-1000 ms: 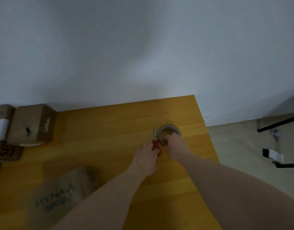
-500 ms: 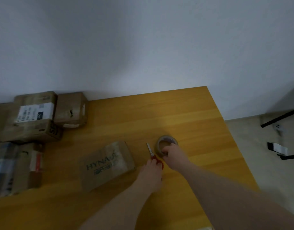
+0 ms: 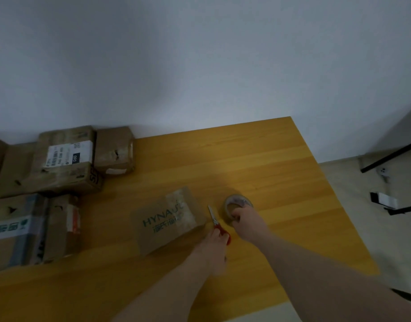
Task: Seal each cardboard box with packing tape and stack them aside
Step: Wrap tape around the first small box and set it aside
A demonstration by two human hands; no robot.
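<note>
A flat cardboard box printed HYNA (image 3: 168, 219) lies on the wooden table (image 3: 258, 159). Just right of it lie red-handled scissors (image 3: 217, 225), blades pointing away from me. My left hand (image 3: 215, 248) grips their red handles. A roll of clear packing tape (image 3: 237, 204) lies flat further right. My right hand (image 3: 248, 225) grips its near rim, fingers curled over the edge.
Several worn cardboard boxes crowd the table's left side: a labelled one (image 3: 65, 156), a small one (image 3: 114, 151) and a taped one (image 3: 30, 228). The table's right edge drops to a pale floor with black metal legs (image 3: 390, 156).
The view has swung left and down, bringing the box pile and the HYNA box further into sight. Both hands stay on the scissors and the tape roll.
</note>
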